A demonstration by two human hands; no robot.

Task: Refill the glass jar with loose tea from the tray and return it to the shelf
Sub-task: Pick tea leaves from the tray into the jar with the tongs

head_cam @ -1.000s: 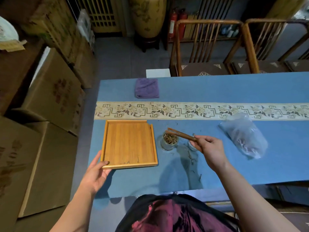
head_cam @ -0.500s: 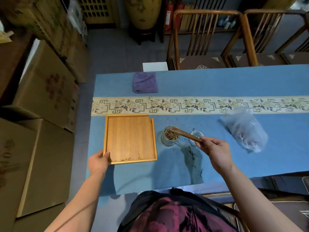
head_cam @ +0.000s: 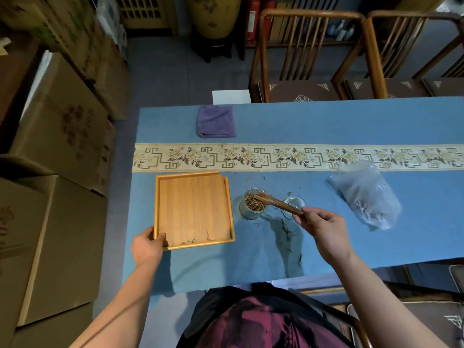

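Note:
A small glass jar [head_cam: 253,204] stands open on the blue tablecloth, with loose tea inside. My right hand [head_cam: 324,228] pinches wooden tongs [head_cam: 280,205] whose tips sit over the jar's mouth. Its glass lid [head_cam: 293,203] lies just right of the jar, partly behind the tongs. Left of the jar lies a bamboo tray [head_cam: 193,209], almost bare, with a few tea leaves near its front edge. My left hand [head_cam: 148,247] grips the tray's near left corner, thumb over the rim.
Stray tea leaves [head_cam: 286,232] lie on the cloth in front of the jar. A clear plastic bag [head_cam: 364,194] with tea lies at the right, a folded purple cloth [head_cam: 216,121] at the back. Cardboard boxes [head_cam: 57,126] stand left of the table, wooden chairs [head_cam: 308,54] behind it.
My left hand has closed on the tray's near left corner, where it only touched the front edge before. The tongs stay over the jar.

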